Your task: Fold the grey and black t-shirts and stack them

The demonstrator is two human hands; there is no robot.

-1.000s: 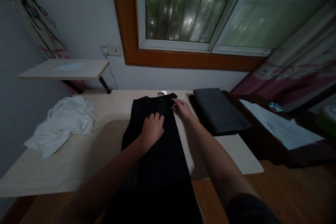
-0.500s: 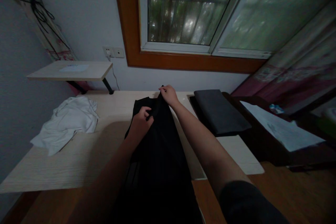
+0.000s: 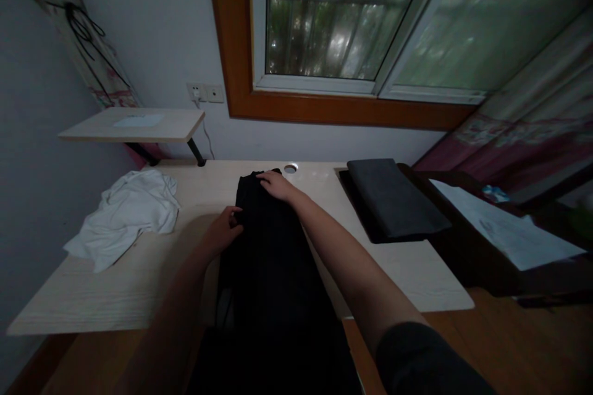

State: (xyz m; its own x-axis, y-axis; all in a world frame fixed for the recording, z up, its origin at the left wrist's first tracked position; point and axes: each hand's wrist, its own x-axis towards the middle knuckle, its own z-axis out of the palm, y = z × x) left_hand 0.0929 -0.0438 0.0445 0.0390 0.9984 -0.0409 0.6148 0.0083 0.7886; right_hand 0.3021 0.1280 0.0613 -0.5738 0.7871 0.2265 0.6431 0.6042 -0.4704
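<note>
A long black garment (image 3: 273,241) lies lengthwise on the pale wooden table (image 3: 407,278), its far end close to the wall and its near end merging into the dark area below. Whether it is trousers I cannot tell. My right hand (image 3: 277,185) rests on its far end, fingers stretched out over the cloth. At its left edge is my left hand (image 3: 221,234), thumb and forefinger apart, fingertips touching or just beside the fabric.
A crumpled white cloth (image 3: 132,213) lies on the left, before a small raised shelf (image 3: 171,126). To the right is a dark grey folded item (image 3: 398,197). A round hole (image 3: 291,168) is in the table's back edge. Farther right, a paper sheet (image 3: 500,222) lies on dark furniture.
My right hand has let go of the raised far corner and come left and down onto the cloth, which now lies flatter. My left hand has moved left to the garment's edge.
</note>
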